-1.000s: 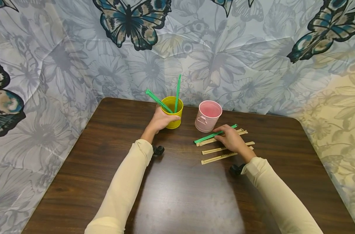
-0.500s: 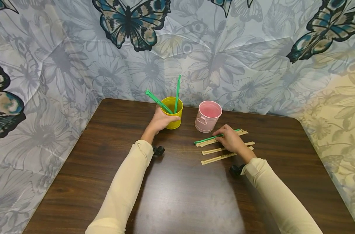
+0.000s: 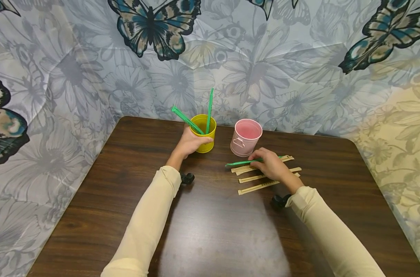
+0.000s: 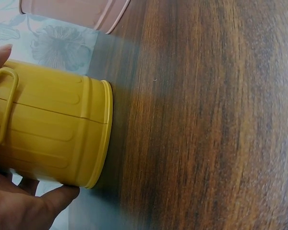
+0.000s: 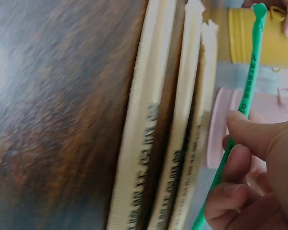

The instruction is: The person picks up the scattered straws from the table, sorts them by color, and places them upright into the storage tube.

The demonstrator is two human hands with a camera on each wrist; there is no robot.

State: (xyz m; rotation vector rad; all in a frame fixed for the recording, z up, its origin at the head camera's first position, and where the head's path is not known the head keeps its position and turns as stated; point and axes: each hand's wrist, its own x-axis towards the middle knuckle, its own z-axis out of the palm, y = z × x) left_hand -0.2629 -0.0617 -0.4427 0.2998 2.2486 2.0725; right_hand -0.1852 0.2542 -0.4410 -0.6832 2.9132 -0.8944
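Green straw (image 5: 250, 76) sits pinched in the right hand (image 3: 271, 165), yellow bucket (image 4: 48, 124) gripped in the left hand (image 3: 191, 142).

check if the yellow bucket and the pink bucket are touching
Apart: the head view shows a strip of dark table between the yellow bucket and the pink bucket.
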